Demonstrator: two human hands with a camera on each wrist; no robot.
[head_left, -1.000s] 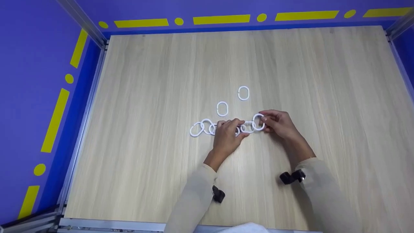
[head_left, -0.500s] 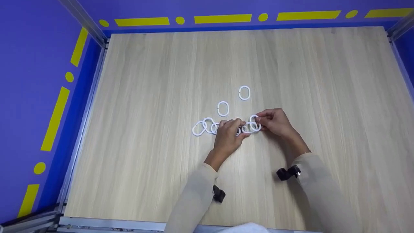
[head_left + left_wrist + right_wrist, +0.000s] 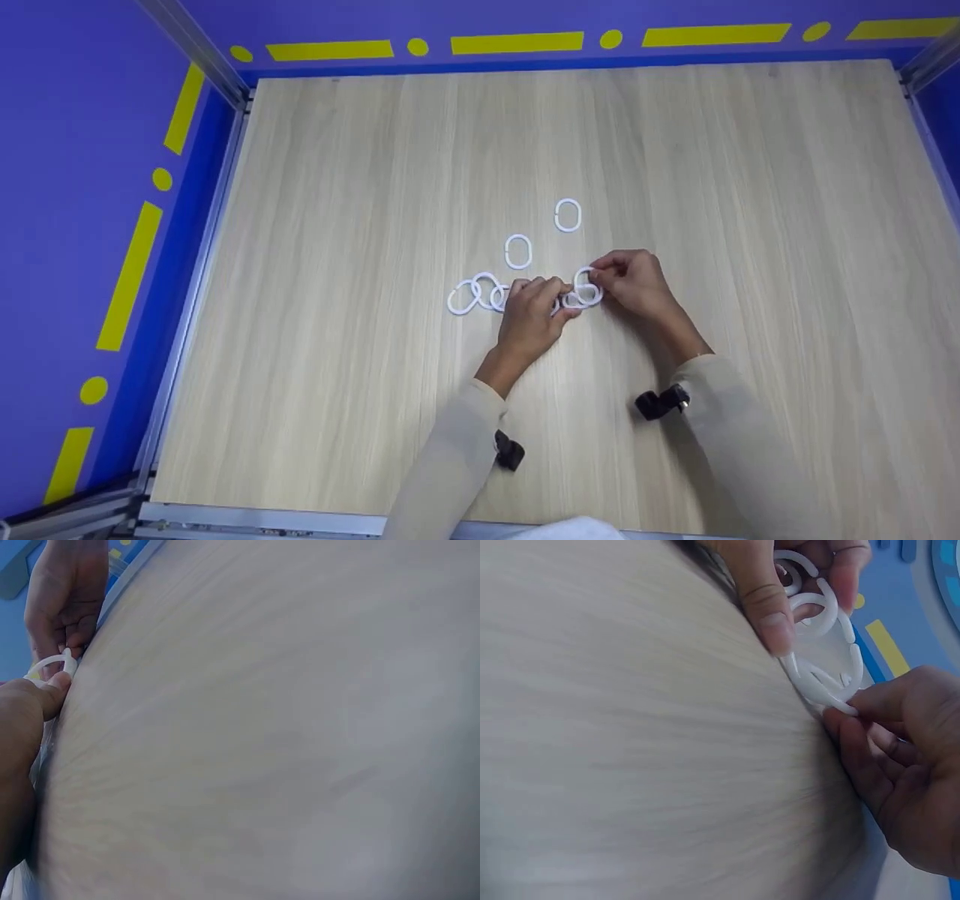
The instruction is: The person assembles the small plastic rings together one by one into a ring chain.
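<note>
White oval plastic chain links, each with a small gap, form a short chain [image 3: 452, 301] across the middle of the table. My left hand [image 3: 529, 313] lies over the chain's middle and grips a link there with thumb and fingers, hiding several links. At the chain's right end, my right hand [image 3: 637, 286] pinches the end link [image 3: 577, 279] between thumb and fingertips. In the right wrist view, this link [image 3: 856, 660] tilts up with its gap showing, looped with the one under the left thumb [image 3: 774, 626]. The left wrist view shows both hands close together around a link [image 3: 70, 664].
Two loose white links lie beyond the hands, a nearer link [image 3: 530, 252] and a farther link [image 3: 579, 216]. The wood-grain table [image 3: 337, 225] is bordered by blue panels [image 3: 315, 19] with yellow marks at the back and left. A metal rail [image 3: 262, 517] runs along the front edge.
My right hand has moved left, bringing the end link in toward my left hand, so it now overlaps its neighbour more. The left hand stays nearly in place; the loose links have not moved.
</note>
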